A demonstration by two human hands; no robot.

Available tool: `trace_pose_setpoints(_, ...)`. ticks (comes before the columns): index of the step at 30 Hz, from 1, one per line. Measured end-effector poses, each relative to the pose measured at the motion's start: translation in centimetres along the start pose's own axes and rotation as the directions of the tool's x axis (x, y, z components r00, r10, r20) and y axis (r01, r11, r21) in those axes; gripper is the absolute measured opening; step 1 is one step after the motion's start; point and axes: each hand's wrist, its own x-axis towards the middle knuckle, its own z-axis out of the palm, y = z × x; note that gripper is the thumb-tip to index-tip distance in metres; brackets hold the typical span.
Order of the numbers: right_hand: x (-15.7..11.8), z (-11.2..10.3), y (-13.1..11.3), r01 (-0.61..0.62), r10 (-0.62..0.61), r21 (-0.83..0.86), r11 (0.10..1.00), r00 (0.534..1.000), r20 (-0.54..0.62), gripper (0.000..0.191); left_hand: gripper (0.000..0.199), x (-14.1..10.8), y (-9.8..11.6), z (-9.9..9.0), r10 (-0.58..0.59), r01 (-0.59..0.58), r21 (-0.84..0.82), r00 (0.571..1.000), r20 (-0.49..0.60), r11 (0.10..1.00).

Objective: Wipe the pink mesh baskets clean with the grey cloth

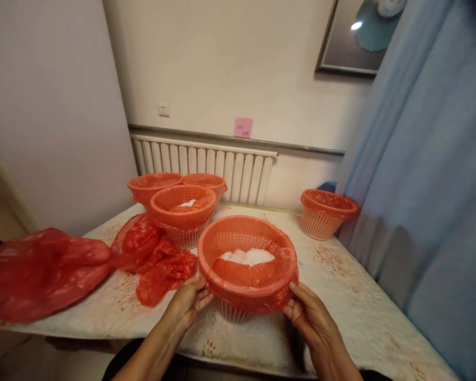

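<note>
Pale wall (222, 53) bears an illegible pink note (243, 127); left hand (189, 301) and right hand (308, 313) pinch a bag-lined basket (248, 291).

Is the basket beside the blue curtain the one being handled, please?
No, the left hand and right hand grasp the front basket.

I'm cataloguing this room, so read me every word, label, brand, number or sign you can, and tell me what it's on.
Pink note on the wall: handwritten marks, too small and blurred to read.
Front basket: no lettering visible.
I can make out no readable text anywhere else.
</note>
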Motion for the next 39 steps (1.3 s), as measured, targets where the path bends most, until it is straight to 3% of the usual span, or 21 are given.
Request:
trace_pose_setpoints(7, -0.3, 0.3, -0.5, 0.0, 0.004, 0.043, 0.999, 0.997, -0.082, 0.035, 0.02, -1.8, 1.6, 0.4, 0.097, -0.095, -0.028, 0.992, 0.082, 0.995)
trace_pose_setpoints(11, -0.5, 0.3, -0.7, 0.018, -0.02, -0.018, 1.0, 0.996, -0.088, 0.035, 0.02, -2.9, 2.8, 0.8, 0.12, -0.117, -0.03, 0.983, 0.141, 0.993)
trace_pose_setpoints(18, -0.2, 0.4, -1.8, 0.209, -0.229, -0.239, 0.948, 0.972, -0.06, 0.035, 0.018, -3.8, 4.8, 2.4, 0.238, -0.236, -0.037, 0.97, 0.059, 0.971)
trace_pose_setpoints(25, 2.6, 2.2, -4.6, 0.366, -0.386, -0.319, 0.874, 0.923, -0.001, 0.031, 0.018, -2.5, 7.2, 4.6, 0.405, -0.404, -0.045, 0.913, 0.047, 0.914)
trace_pose_setpoints(32, 5.9, 3.9, -7.5, 0.499, -0.546, -0.417, 0.76, 0.838, 0.007, 0.03, 0.015, -1.5, 8.8, 5.9, 0.521, -0.534, 0.055, 0.839, 0.155, 0.844)
trace_pose_setpoints(39, 9.6, 1.2, -7.8, 0.396, -0.529, -0.582, 0.711, 0.845, -0.071, 0.033, 0.028, 1.4, 10.4, 4.3, 0.529, -0.531, 0.321, 0.842, 0.102, 0.784)
